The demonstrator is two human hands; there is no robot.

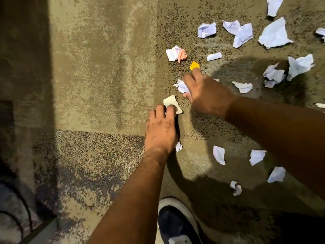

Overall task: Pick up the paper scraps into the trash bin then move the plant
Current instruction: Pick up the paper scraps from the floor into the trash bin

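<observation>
A carpeted indoor room, likely a home or office, seen from above. Mottled tan-and-brown carpet covers the whole floor, with a paler worn band to the left of the left hand. Torn and crumpled paper scraps lie scattered beyond and to the right of the right hand. A dark shoe with a white sole stands on the carpet below the left hand. Hard light throws sharp shadows.
</observation>
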